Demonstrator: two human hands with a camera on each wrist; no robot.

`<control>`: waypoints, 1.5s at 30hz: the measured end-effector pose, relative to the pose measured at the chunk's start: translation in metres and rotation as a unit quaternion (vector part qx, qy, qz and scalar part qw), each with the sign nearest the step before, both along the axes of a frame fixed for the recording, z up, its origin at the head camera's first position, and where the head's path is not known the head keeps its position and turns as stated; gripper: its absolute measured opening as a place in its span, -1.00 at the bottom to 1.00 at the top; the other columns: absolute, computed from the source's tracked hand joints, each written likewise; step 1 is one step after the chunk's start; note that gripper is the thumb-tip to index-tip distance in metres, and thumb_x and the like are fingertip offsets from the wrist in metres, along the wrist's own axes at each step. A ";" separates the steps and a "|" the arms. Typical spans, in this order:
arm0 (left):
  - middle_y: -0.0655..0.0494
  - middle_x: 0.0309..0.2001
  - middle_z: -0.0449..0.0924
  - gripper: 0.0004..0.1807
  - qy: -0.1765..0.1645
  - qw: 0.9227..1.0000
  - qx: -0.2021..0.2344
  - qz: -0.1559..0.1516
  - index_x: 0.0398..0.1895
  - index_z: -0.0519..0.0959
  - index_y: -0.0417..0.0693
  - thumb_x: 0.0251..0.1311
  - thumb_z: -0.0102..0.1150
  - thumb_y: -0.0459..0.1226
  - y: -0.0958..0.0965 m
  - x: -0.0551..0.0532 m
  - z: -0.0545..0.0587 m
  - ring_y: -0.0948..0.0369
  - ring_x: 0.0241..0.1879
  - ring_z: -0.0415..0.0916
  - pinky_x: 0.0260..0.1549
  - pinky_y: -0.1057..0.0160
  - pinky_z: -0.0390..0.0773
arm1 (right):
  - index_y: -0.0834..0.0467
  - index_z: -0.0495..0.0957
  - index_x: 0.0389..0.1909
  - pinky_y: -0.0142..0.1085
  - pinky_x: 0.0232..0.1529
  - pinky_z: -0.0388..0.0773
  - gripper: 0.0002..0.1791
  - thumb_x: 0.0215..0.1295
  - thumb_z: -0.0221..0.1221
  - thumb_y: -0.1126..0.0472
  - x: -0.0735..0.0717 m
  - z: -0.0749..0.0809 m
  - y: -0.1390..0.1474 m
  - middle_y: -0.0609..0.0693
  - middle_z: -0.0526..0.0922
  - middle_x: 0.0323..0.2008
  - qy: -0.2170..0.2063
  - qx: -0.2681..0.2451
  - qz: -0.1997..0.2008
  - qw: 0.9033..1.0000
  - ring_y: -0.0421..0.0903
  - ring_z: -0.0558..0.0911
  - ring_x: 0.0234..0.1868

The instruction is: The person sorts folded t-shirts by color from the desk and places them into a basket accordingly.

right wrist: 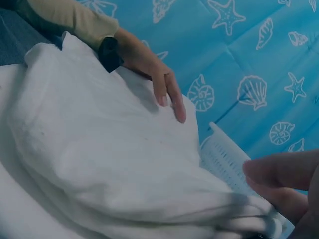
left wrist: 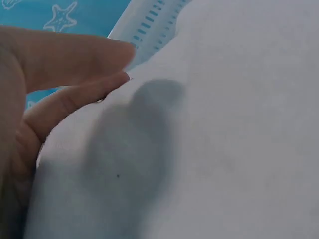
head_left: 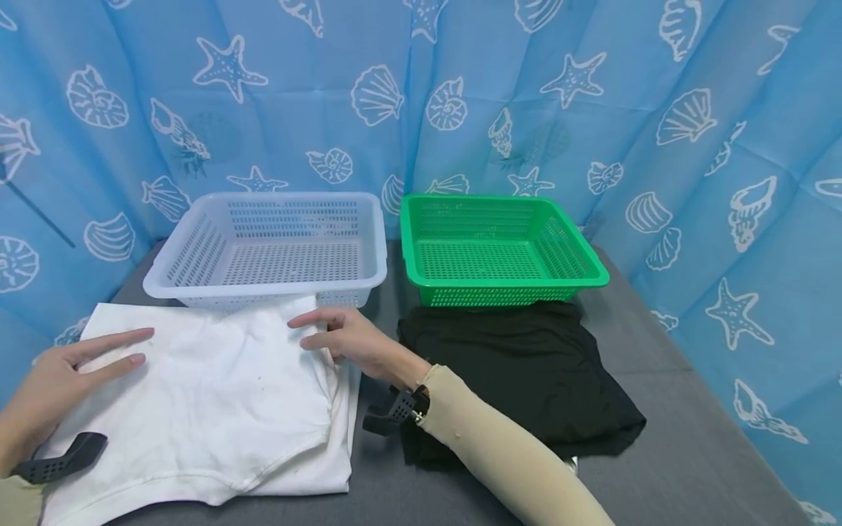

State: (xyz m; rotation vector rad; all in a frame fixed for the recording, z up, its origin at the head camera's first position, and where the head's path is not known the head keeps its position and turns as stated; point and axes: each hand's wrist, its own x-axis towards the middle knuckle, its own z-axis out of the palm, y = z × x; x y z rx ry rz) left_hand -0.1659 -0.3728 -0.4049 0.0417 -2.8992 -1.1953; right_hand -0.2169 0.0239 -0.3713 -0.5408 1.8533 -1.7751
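Observation:
A white shirt point(head_left: 204, 394) lies folded in layers at the left of the grey table, with a curved seam along its near edge. My left hand point(head_left: 79, 380) holds its left side, index finger and thumb stretched over the cloth and the other fingers hidden. In the left wrist view, one finger point(left wrist: 75, 102) passes behind the cloth's edge. At the far right corner of the shirt, my right hand point(head_left: 351, 340) grips the raised upper layer. The right wrist view has bunched cloth point(right wrist: 239, 209) beside that hand's fingertips point(right wrist: 269, 172).
A white plastic basket point(head_left: 263, 288) stands behind the shirt, a green basket point(head_left: 506, 283) to its right. A folded black garment point(head_left: 520, 380) lies in front of the green basket, partly behind my right forearm. A blue curtain point(head_left: 460, 95) with shells and starfish hangs around the grey table point(head_left: 658, 424).

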 end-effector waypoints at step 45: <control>0.12 0.36 0.26 -0.29 0.072 0.997 0.006 0.039 0.43 0.36 0.32 0.19 0.35 0.00 -0.003 0.018 0.011 0.56 0.01 0.22 -0.41 0.60 0.37 | -0.09 0.47 0.34 -0.36 -0.18 0.58 -0.28 0.15 0.37 0.40 0.012 0.006 0.014 -0.09 0.41 0.29 0.238 0.097 -0.012 0.966 -0.20 0.49 0.00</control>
